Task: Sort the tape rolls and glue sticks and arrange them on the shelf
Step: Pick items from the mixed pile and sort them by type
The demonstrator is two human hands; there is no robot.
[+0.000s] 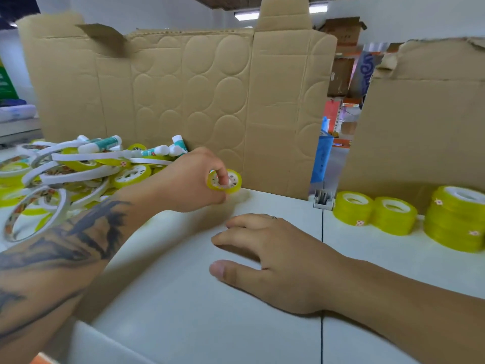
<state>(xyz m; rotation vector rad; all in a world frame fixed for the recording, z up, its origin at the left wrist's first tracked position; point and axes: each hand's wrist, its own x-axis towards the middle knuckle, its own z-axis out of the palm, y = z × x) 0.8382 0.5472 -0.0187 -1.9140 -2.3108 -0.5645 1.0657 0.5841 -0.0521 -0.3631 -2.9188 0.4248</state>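
My left hand point(187, 179) pinches a small yellow tape roll point(231, 182) with a finger through its white core, just above the white shelf point(183, 298) near the cardboard wall. Flat on the shelf lies my right hand point(270, 261), fingers spread and holding nothing. At the left a mixed pile point(65, 174) holds yellow tape rolls, thin white-edged tape rings and several white-and-green glue sticks point(105, 144). On the right stand stacked yellow tape rolls: two short stacks point(353, 207) point(395, 215) and a taller, wider stack point(455, 218).
A tall embossed cardboard sheet point(210, 101) backs the shelf, with a second cardboard piece point(420, 122) at the right. A grey bracket point(323, 198) sits at the dark seam between the shelf panels. Stored boxes show through the gap behind.
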